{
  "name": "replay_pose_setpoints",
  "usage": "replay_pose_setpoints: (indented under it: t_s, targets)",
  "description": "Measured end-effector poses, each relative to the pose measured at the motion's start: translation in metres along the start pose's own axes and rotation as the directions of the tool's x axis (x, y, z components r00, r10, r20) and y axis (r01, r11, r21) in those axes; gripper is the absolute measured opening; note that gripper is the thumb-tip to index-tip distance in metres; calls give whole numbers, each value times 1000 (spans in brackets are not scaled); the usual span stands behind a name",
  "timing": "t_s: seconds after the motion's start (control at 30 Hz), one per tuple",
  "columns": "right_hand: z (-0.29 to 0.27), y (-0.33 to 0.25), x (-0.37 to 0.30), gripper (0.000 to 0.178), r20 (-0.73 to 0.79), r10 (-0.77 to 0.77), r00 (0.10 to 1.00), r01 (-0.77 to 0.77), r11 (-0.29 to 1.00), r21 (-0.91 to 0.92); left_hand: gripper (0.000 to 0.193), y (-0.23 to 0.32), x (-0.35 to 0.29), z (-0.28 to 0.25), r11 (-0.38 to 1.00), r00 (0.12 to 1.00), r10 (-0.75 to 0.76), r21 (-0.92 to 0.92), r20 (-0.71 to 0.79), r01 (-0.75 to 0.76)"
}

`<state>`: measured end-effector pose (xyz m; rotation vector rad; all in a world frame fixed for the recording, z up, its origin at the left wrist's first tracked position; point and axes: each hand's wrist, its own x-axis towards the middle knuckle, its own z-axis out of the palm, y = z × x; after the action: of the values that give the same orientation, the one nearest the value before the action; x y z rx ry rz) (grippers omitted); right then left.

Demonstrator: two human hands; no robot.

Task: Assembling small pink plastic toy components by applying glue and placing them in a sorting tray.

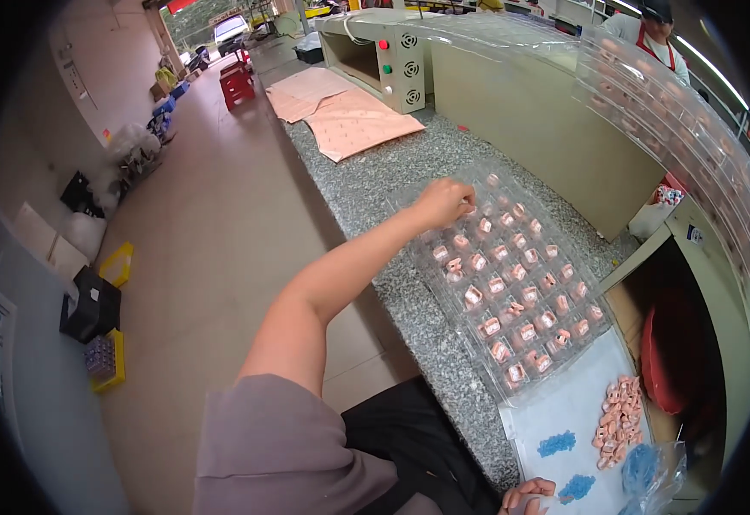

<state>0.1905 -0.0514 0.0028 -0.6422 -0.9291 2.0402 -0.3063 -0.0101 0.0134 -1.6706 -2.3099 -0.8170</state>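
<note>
Fingertips drawn together, the left hand (446, 204) dips into the far end of a clear plastic pocketed tray (454, 300), mostly filled with small glossy pink pieces (496, 285); a pink heap (619, 416) lies loose beyond the tray's near end, beside the cropped right hand (529, 496). Neither hand's hold can be told.

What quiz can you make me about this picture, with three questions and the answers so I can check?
1. Pick one. Which hand is over the clear tray?
a) right
b) left

2. What does the pile of pink pieces lie on?

3. Fill in the missing word: the two small loose heaps near the right hand are coloured ____.

Key:
1. b, the left hand
2. The white sheet
3. Blue
</note>
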Motion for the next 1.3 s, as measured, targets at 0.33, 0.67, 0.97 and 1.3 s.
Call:
replay_pose_setpoints:
  t_s: [0.33, 0.67, 0.97, 1.3]
  targets:
    - [5, -9, 47, 36, -129, -169, 977, 174, 984, 27, 12, 156, 39, 15, 896, 940, 275, -408, 203, -174]
    - [-30, -24, 40, 29, -202, -194, 960, 168, 976, -140, 14, 287, 63, 143, 643, 660, 725, -537, 197, -546]
    - [-39, -21, 43, 31, -187, -210, 960, 188, 974, -124, 19, 294, 61, 175, 841, 691, 466, -519, 552, -152]
    - [-28, -41, 50, 31, -377, -311, 872, 242, 945, -219, 17, 291, -43, 79, 46, 480, 482, -568, 733, 822]
